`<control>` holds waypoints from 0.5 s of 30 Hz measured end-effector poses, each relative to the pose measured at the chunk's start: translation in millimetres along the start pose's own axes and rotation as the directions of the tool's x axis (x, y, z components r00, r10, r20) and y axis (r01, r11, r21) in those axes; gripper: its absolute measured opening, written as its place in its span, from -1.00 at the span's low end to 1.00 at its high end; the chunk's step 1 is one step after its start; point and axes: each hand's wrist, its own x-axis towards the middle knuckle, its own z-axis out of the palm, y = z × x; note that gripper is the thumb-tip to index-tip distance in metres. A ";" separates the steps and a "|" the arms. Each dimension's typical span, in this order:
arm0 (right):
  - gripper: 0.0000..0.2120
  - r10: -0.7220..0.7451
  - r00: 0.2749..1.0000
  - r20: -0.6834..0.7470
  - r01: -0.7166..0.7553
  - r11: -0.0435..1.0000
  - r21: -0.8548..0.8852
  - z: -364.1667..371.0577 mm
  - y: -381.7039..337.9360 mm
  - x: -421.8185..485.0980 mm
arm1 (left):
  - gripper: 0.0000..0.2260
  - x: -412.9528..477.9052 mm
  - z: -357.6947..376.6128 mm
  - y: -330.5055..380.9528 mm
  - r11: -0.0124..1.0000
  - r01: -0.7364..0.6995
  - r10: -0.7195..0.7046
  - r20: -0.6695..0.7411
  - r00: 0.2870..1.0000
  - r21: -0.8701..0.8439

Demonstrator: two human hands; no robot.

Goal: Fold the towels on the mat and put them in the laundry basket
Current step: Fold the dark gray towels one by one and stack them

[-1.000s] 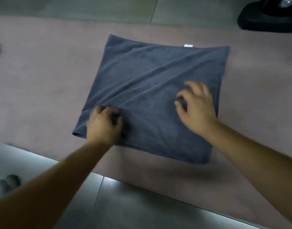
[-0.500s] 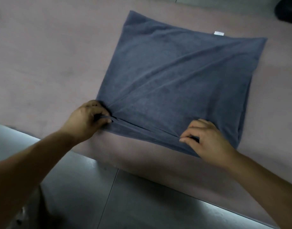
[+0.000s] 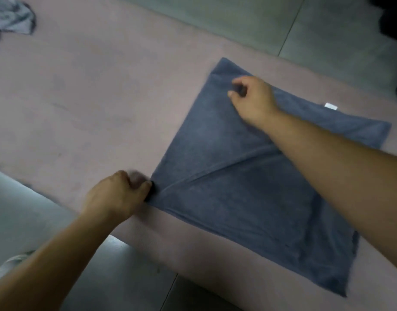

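One mat (image 3: 92, 104), pale mauve, matte and faintly mottled, was the largest item, laid flat over a grey tiled floor (image 3: 238, 19) whose grout lines showed beyond its far edge and near the viewer. One towel (image 3: 226, 198), slate-blue terry with a soft short nap, lay flat on the right half of that mat in a roughly square shape, apparently doubled already, with a raised diagonal crease running from its near-left corner toward the middle. Two bare hands worked its left edge. The left hand (image 3: 116, 196) sat at the near-left corner, its fingers (image 3: 141, 186) bunched together and pinching the fabric against the thumb. The right hand (image 3: 253, 99) reached across to the far-left corner, fingers curled, thumb and forefinger closing on the hem; blur left the exact hold a little uncertain, though a pinch looked likely. Step in hand, by judgement: a further fold of this towel, the left edge to be lifted and carried over to the right edge. That move would call for both corners rising together, kept taut so the limp pile did not sag, then aligned edge to edge and smoothed. One crumpled pale grey cloth (image 3: 11, 16), probably another towel awaiting its turn, lay at the mat's far-left corner, well apart. One small white label (image 3: 330, 106), rectangular, projected from the towel's far edge. No laundry basket was in view.
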 end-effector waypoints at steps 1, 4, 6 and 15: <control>-0.66 0.022 1.000 -0.019 -0.023 0.999 -0.028 7.3 -4.5 25.7 | -0.54 -3.8 0.0 -5.2 0.997 0.056 -0.053 0.052 0.997 -0.046; -0.60 0.136 0.990 -0.040 -0.139 0.988 -0.069 20.5 -10.3 78.2 | -0.48 -18.0 5.7 -13.7 0.826 0.279 -0.171 0.253 0.952 -0.489; -0.61 0.183 0.982 -0.040 -0.186 0.979 -0.080 20.7 -8.0 94.3 | -0.60 -24.3 13.7 -13.1 0.612 0.364 -0.185 0.320 0.929 -0.702; -0.90 0.186 0.982 0.028 -0.182 0.978 -0.105 18.6 -9.0 123.8 | -0.77 -24.7 33.7 0.2 0.137 0.274 -0.313 0.221 0.924 -0.952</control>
